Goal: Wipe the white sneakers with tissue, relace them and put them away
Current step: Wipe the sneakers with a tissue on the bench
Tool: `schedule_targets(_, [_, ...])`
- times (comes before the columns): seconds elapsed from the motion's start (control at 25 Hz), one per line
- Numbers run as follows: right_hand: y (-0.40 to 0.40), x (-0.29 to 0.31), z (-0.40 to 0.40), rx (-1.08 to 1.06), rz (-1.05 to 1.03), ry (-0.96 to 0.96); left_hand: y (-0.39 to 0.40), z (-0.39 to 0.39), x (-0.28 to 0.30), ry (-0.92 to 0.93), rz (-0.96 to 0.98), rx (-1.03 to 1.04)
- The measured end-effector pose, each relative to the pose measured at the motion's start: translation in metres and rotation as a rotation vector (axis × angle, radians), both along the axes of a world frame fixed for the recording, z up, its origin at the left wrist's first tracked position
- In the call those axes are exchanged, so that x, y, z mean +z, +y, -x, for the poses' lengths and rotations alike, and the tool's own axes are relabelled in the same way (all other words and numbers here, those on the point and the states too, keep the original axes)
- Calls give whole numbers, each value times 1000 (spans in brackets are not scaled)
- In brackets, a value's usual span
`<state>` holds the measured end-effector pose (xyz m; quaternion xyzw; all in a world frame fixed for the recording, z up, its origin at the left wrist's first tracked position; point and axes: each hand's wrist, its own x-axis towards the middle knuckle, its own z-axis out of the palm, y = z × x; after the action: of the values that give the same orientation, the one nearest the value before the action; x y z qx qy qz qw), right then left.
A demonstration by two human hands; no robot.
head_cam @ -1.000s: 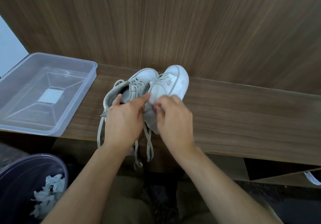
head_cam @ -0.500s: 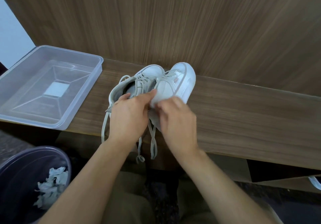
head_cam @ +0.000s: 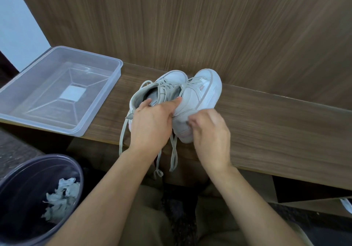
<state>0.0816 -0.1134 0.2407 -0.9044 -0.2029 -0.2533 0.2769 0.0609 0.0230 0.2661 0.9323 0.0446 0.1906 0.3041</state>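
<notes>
White sneakers [head_cam: 192,95], pair: side by side on the wooden shelf [head_cam: 266,131], toes toward the wood-panel wall [head_cam: 209,26], heels at the shelf's front edge; long axes run front to back. Grey laces [head_cam: 174,156] hang over that edge.
Left hand [head_cam: 150,123]: palm down, clasping the left shoe's collar, thumb against the right shoe.
Right hand [head_cam: 209,131]: fingers curled, pinching the right shoe's heel; blurred.
Clear plastic bin [head_cam: 106,93]: left of the sneakers, on the shelf.
Dark waste bin [head_cam: 24,181]: below, left of the sneakers, holding crumpled tissue [head_cam: 61,196].
</notes>
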Motion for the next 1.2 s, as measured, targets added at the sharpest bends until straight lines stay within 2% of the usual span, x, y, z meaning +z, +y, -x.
schedule_targets(0.16, [-7, -12, 10, 203, 274, -156, -1, -4, -5, 7, -56, 4])
schedule_targets(0.24, [5, -14, 10, 245, 361, -196, -3, -5, -13, -21, -146, -6])
schedule_targets(0.32, [7, -6, -1, 162, 309, -155, -3, -7, -22, -62, -245, 18])
schedule_targets(0.48, [-10, 8, -28, -158, -149, 160, -2, -9, -30, -145, -311, 26])
schedule_targets(0.52, [-11, 6, -26, -153, -168, 177, -4, -8, -29, -146, -321, 19])
schedule_targets(0.68, [-4, -7, 5, 92, -1, -33, -11, -5, -28, -103, -351, 55])
schedule_targets(0.76, [-8, -7, 1, 127, 8, -83, -12, -5, -28, -90, -356, 59])
schedule_targets(0.84, [-7, -2, -17, 49, -40, -27, -12, -6, -27, -79, -325, 78])
schedule_targets(1.0, [-3, 18, -76, -245, -127, 236, -13, -4, -23, -65, -317, 77])
schedule_targets(1.12, [-4, 25, -80, -215, -94, 318, -14, -3, -21, -36, -302, 85])
schedule_targets(1.2, [-3, 21, -51, -120, -123, 288, -20, -5, -19, -15, -296, 75])
